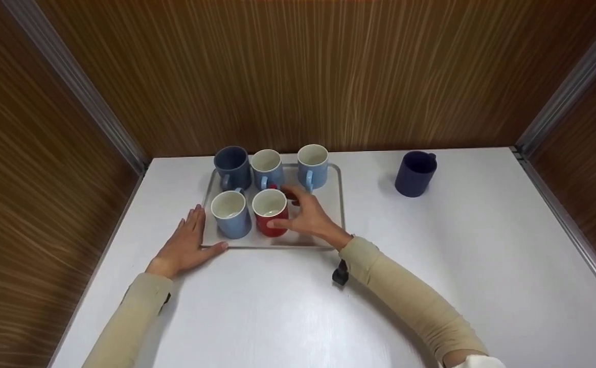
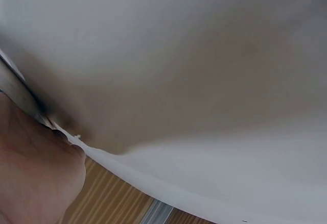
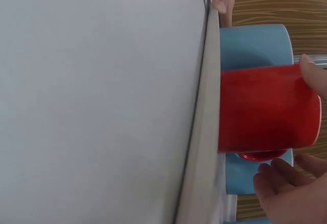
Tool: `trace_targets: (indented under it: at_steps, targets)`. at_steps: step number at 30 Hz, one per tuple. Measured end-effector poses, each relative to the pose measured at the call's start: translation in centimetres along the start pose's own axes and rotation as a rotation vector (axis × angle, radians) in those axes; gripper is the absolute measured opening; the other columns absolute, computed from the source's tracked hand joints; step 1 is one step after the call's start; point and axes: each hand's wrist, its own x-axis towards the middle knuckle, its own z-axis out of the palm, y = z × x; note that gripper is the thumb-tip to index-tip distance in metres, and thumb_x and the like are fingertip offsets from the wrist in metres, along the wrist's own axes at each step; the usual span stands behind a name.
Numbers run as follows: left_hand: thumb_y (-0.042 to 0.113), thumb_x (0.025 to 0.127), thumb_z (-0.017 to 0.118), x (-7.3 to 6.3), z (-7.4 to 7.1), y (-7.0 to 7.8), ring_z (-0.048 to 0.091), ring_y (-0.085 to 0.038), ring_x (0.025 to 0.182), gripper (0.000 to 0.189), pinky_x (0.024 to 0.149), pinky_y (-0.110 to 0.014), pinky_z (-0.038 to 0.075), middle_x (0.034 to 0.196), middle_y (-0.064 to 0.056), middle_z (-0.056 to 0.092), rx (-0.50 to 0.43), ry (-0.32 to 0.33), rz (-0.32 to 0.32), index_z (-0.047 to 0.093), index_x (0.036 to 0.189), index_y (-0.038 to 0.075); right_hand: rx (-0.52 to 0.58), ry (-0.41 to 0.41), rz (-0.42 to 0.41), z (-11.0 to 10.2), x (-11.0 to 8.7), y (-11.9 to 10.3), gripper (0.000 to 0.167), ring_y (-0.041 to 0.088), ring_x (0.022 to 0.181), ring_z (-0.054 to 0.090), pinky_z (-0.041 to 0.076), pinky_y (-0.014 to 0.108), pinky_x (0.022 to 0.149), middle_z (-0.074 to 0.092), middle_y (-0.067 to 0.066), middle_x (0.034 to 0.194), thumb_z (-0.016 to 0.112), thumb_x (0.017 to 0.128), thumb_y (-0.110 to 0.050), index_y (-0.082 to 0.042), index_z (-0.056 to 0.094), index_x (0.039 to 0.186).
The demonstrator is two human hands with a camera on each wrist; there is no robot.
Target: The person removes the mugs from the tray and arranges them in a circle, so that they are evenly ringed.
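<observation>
A red mug point(image 1: 263, 227) with a white inside stands upright at the front of a pale tray point(image 1: 328, 214). My right hand point(image 1: 309, 215) is around its right side. In the right wrist view the thumb point(image 3: 314, 78) touches the red mug point(image 3: 265, 109) near the rim, while loosely bent fingers point(image 3: 283, 180) sit by its red handle with a gap to the body. My left hand point(image 1: 188, 245) lies with straight fingers against the tray's front left corner, thumb along the front edge. A light blue mug point(image 1: 234, 222) is nearest to it on the tray.
Along the tray's back stand a dark blue-grey mug point(image 1: 236, 171) and two light blue mugs, one left point(image 1: 272, 176) and one right point(image 1: 316, 174). A dark purple mug point(image 1: 413, 176) stands apart on the white table point(image 1: 288, 312). Wood-patterned panels point(image 1: 328, 76) enclose the table.
</observation>
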Motion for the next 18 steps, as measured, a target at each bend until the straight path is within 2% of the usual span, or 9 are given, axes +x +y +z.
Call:
trace_targets:
  at_steps: [7, 18]
  targets:
    - [0.090, 0.092, 0.047, 0.0, -0.1, 0.1, -0.005, -0.037, 0.167, 0.128, 0.136, -0.057, 0.004, 0.180, -0.018, -0.008, -0.005, 0.010, 0.024, -0.002, 0.170, 0.002, 0.123, -0.008, 0.008, 1.3, 0.0, 0.1, 0.089, 0.025, 0.131, 0.065, 0.052, 0.044, 0.117, 0.065, 0.006, 0.146, 0.098, 0.080, -0.029, -0.013, 0.052, 0.155]
    - [0.089, 0.093, 0.046, -0.2, 0.0, 0.0, -0.004, -0.038, 0.167, 0.127, 0.135, -0.057, 0.005, 0.180, -0.018, -0.007, -0.003, 0.016, 0.019, -0.003, 0.170, 0.002, 0.176, 0.001, 0.016, 1.7, 0.2, 0.4, 0.087, 0.024, 0.130, 0.065, 0.052, 0.042, 0.116, 0.065, 0.004, 0.145, 0.097, 0.080, -0.026, -0.016, 0.054, 0.155]
